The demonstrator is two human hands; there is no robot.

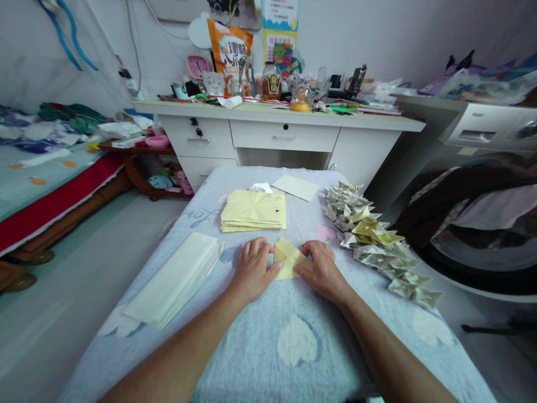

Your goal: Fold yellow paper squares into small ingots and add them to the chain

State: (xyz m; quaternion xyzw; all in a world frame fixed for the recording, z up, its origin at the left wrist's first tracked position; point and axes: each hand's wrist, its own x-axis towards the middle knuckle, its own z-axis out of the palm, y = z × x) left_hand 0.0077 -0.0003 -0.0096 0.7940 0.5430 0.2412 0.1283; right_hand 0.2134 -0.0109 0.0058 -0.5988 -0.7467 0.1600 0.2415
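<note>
A small folded sheet of yellow paper (289,260) lies on the cloth-covered table between my hands. My left hand (254,270) grips its left edge, thumb on top and fingers behind. On the other side my right hand (322,270) pinches the right edge between thumb and curled fingers. Just beyond sits a stack of creased yellow paper sheets (251,210). To the left of my left hand lies a long stack of pale paper (178,280). Rows of folded paper pieces (377,243), grey and yellow, run along the right side.
A pale card (296,187) and a crumpled white tissue (260,187) lie toward the far end of the table. Behind stands a white desk (285,136) crowded with jars and packets. A washing machine (490,129) is at right, a bed (62,190) at left.
</note>
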